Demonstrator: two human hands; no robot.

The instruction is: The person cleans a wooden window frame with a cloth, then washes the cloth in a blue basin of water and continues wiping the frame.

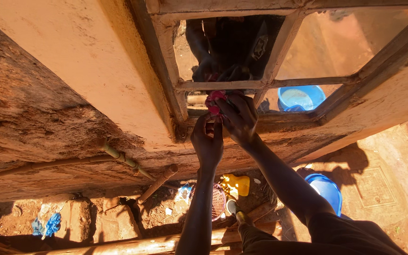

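Both my hands reach up to a wooden window frame (223, 85) set in a mud wall. My right hand (238, 122) grips a red cloth (213, 101) and presses it against the lower glass pane by the frame's crossbar. My left hand (207, 141) is just below it, fingers touching the cloth's lower edge and the right hand. The upper pane reflects my arms and body as a dark shape (227, 47).
A blue basin (327, 190) stands on the ground at the right; its reflection (301, 97) shows in the pane. Below lie a yellow container (237, 184), a pink sieve-like basket (218, 202), stones (114, 222), wooden poles (157, 183) and a blue cloth (47, 225).
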